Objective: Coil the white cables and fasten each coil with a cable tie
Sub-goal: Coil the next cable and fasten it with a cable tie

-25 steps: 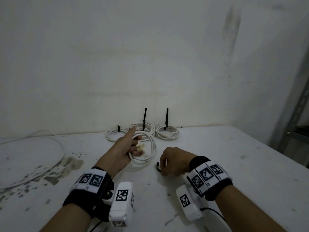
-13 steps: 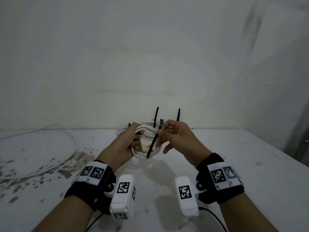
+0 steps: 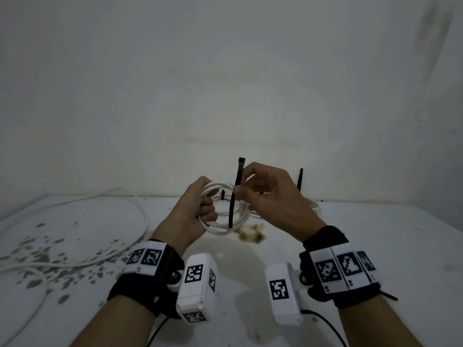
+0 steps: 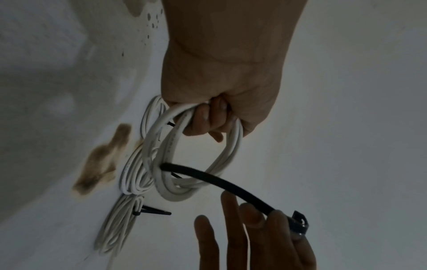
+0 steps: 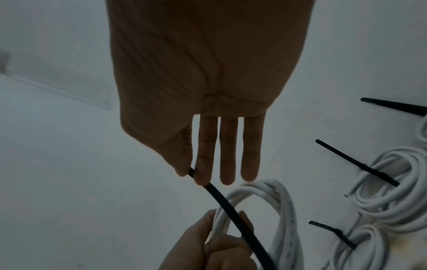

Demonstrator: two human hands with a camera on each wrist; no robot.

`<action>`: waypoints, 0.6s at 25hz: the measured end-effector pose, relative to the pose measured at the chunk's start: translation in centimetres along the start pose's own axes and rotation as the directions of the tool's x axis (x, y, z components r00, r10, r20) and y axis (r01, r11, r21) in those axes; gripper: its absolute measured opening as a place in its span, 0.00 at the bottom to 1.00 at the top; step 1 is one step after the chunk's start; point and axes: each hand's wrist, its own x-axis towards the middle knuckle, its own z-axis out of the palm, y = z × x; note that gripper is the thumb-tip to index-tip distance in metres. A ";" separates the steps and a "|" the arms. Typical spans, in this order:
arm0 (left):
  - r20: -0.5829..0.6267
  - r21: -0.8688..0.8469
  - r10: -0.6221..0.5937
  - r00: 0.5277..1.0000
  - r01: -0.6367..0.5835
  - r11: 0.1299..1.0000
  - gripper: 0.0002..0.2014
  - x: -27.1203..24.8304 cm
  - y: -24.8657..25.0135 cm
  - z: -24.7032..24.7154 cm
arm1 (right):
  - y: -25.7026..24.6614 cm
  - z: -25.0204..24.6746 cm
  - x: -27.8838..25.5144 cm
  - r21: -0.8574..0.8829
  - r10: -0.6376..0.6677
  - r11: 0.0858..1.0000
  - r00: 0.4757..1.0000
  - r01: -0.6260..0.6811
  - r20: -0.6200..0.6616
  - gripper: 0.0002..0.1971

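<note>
While left hand [image 3: 198,209] grips one coil [image 3: 225,221], right hand [image 3: 270,196] pinches one cable tie [image 3: 235,194], three tied coils [image 5: 390,201] behind.

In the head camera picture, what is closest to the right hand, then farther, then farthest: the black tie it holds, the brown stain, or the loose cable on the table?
From the right hand:
1. Black tie, pinched in its fingers.
2. Brown stain, on the table just below.
3. Loose cable, far off to the left.

right hand [image 5: 203,102] pinches black cable tie [image 5: 233,213] (beside held coil [image 5: 284,204]).
</note>
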 end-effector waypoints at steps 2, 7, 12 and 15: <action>-0.049 -0.030 0.014 0.999 -0.016 0.999 0.15 0.3 0.1 -0.4 | 0.2 0.2 0.3 -0.009 -0.019 1.000 1.000 0.019 -0.007 0.04; -0.016 -0.042 0.006 1.000 -0.006 0.999 0.15 0.6 0.4 -0.6 | 0.4 0.3 0.5 -0.036 -0.062 0.998 0.997 0.060 -0.045 0.05; 0.144 -0.019 -0.161 0.976 0.165 0.986 0.17 -0.1 0.1 0.2 | 1.7 0.9 0.5 -0.254 -0.159 0.957 0.986 0.141 -0.052 0.06; 0.129 -0.034 -0.208 0.970 0.214 0.976 0.13 0.0 -0.5 0.2 | 2.6 0.8 0.5 -0.355 -0.226 0.914 0.973 0.199 -0.037 0.07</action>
